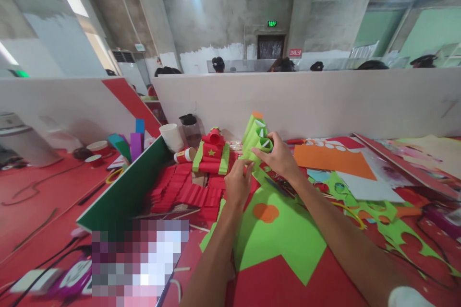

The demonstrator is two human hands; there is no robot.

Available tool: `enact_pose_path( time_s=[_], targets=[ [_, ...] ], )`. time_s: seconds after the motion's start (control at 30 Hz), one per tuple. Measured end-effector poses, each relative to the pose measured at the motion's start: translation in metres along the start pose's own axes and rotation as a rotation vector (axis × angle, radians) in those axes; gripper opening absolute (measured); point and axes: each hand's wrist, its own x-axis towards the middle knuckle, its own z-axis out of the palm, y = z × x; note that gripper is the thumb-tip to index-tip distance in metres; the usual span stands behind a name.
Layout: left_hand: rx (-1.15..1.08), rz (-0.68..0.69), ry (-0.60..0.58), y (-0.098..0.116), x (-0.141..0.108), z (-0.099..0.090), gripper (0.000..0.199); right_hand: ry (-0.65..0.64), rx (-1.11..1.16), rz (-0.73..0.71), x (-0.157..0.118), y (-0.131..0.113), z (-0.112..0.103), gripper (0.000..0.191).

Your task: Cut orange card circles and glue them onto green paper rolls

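Observation:
A light green paper piece (251, 136) with several rolled folds and an orange bit at its top stands near the white partition. My right hand (279, 156) has its fingers closed on the lower right rolls of this piece. At its lower left edge is my left hand (239, 180), fingers bent together; what they pinch is too small to make out. Below the hands lies a large green sheet (281, 235) with overlapping orange circles (265, 212). Left of my left hand sits a red and green paper model (212, 152) with a yellow star.
Folded red strips (180, 189) fill the area beside a green board (122, 192). A white cup (171, 137) and dark-lidded bottle (190, 129) stand behind. Orange paper (334, 160) and green scraps lie right. A pixelated patch covers the lower left. Heads show beyond the partition (306, 100).

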Motion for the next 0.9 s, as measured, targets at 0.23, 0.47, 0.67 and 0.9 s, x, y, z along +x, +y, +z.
enact_pose_path(
  time_s=[0.23, 0.47, 0.67, 0.9],
  targets=[
    [-0.019, -0.018, -0.025, -0.003, 0.003, 0.001, 0.015, -0.002, 0.005, -0.008, 0.001, 0.002, 0.0, 0.041],
    [-0.144, -0.087, 0.004, -0.013, 0.009, 0.002, 0.016, -0.036, 0.01, -0.009, 0.003, 0.003, -0.005, 0.035],
    [-0.185, -0.061, -0.014, -0.016, 0.011, -0.001, 0.022, -0.037, 0.012, -0.007, 0.005, 0.006, -0.01, 0.033],
    [-0.139, -0.091, 0.043, -0.009, 0.011, 0.0, 0.019, -0.087, 0.094, -0.017, 0.011, 0.012, -0.016, 0.033]
  ],
)
